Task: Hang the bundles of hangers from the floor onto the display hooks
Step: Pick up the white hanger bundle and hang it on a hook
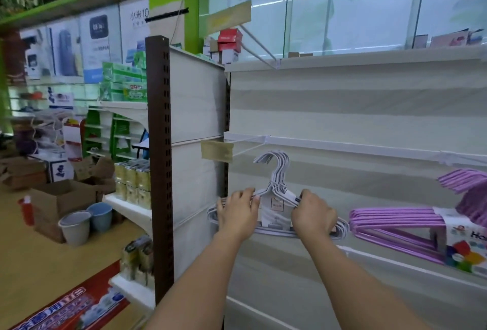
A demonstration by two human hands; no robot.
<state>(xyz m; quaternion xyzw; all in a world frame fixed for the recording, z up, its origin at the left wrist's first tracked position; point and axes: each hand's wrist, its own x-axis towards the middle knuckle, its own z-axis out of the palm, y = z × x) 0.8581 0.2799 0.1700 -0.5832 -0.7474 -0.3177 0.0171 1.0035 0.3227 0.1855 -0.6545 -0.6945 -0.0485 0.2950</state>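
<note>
Both hands up on the bundle of white wire hangers: left hand and right hand each pinch a shoulder, long axis level. Its hooks sit just below the white wire display hook near the shelf's left edge. Purple hanger bundle already hangs to the right.

Two hands, one white hanger bundle, two purple hanger bundles, two buckets, two display hooks.
</note>
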